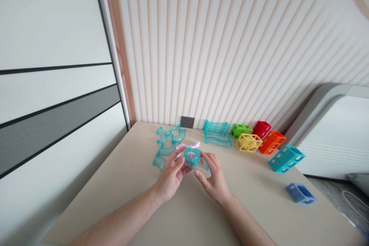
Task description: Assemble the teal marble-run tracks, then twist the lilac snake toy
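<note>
Both my hands meet over the middle of a beige table. My left hand and my right hand together grip a small stack of clear teal plastic pieces with a round hole, fingers curled round its sides. A pale lilac clear piece lies just behind the stack. Curved teal track pieces lie on the table to the left of my hands.
Straight teal track pieces lie by the wall. Behind and to the right stand open-frame blocks: green, yellow, red, orange, teal, blue. A grey socket sits on the ribbed wall.
</note>
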`<state>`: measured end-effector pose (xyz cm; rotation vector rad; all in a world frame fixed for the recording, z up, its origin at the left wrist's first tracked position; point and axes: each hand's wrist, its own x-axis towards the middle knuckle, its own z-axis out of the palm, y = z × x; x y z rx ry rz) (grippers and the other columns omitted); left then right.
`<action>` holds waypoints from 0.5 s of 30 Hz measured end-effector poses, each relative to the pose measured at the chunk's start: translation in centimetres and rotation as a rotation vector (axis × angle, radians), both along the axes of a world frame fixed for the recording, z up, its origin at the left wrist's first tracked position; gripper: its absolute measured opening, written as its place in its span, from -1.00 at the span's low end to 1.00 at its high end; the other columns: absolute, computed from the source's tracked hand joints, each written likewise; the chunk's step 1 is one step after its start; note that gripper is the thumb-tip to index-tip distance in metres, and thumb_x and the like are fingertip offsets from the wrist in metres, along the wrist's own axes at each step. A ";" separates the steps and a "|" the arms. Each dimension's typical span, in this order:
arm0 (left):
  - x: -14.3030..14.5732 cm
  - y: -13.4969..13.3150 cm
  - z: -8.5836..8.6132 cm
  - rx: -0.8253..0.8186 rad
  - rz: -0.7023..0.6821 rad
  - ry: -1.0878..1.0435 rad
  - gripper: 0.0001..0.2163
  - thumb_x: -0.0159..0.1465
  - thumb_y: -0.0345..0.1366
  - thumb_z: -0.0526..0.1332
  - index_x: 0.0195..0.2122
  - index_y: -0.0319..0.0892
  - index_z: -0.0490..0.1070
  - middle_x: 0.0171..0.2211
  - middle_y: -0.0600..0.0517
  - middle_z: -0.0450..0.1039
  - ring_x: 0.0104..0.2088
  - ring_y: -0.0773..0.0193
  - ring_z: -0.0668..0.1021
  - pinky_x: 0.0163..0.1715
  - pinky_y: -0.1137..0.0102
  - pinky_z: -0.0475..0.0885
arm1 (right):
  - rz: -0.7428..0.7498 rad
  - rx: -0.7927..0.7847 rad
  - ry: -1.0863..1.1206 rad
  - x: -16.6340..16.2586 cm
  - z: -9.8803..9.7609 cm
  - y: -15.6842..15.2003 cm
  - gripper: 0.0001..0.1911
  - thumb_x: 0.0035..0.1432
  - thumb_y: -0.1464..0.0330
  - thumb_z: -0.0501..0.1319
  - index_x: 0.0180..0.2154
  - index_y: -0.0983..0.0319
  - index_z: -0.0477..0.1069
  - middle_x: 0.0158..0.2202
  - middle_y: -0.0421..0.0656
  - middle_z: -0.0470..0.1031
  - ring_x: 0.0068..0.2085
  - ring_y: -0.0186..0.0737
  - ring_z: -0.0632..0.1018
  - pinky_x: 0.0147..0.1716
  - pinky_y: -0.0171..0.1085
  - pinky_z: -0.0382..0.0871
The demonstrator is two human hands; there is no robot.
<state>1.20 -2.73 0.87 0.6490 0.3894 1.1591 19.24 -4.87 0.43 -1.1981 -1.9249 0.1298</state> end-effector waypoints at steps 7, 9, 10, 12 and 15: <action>0.2 0.0 -0.3 0.032 -0.011 -0.019 -0.62 0.24 -0.23 0.37 0.05 -0.14 0.39 -0.14 -0.07 0.57 -0.22 0.29 0.60 -0.19 0.39 0.49 | -0.032 0.018 -0.017 0.0 -0.2 0.0 -0.53 0.26 0.16 0.20 0.14 0.16 0.26 0.00 -0.01 0.40 0.01 0.00 0.42 -0.01 -0.02 0.31; 0.2 0.0 -0.4 0.033 -0.014 -0.024 -0.63 0.24 -0.24 0.37 0.05 -0.13 0.39 -0.15 -0.06 0.58 -0.22 0.29 0.60 -0.18 0.39 0.49 | -0.034 0.026 -0.023 0.0 0.0 0.0 -0.55 0.25 0.18 0.21 0.12 0.16 0.26 -0.02 -0.01 0.41 0.00 0.00 0.42 -0.02 -0.02 0.31; 0.2 0.0 -0.4 0.031 -0.014 -0.026 -0.62 0.23 -0.24 0.37 0.05 -0.13 0.39 -0.15 -0.05 0.58 -0.22 0.29 0.60 -0.17 0.39 0.49 | -0.033 0.031 -0.026 -0.1 0.1 0.0 -0.56 0.25 0.19 0.21 0.11 0.16 0.26 -0.03 -0.01 0.42 0.00 0.00 0.42 -0.03 -0.02 0.31; 0.2 0.0 -0.5 0.031 -0.017 -0.026 -0.62 0.23 -0.24 0.38 0.05 -0.12 0.40 -0.16 -0.04 0.58 -0.22 0.29 0.60 -0.17 0.38 0.49 | -0.032 0.041 -0.034 -0.1 0.2 0.0 -0.57 0.24 0.20 0.22 0.10 0.16 0.27 -0.04 -0.02 0.43 -0.01 0.00 0.43 -0.04 -0.03 0.31; 0.2 0.0 -0.6 0.033 -0.018 -0.028 -0.63 0.23 -0.24 0.37 0.05 -0.13 0.40 -0.18 -0.04 0.58 -0.23 0.30 0.60 -0.17 0.39 0.49 | -0.037 0.060 -0.041 -0.1 0.3 0.0 -0.59 0.22 0.20 0.25 0.06 0.17 0.30 -0.06 -0.02 0.45 -0.02 -0.01 0.44 -0.04 -0.04 0.32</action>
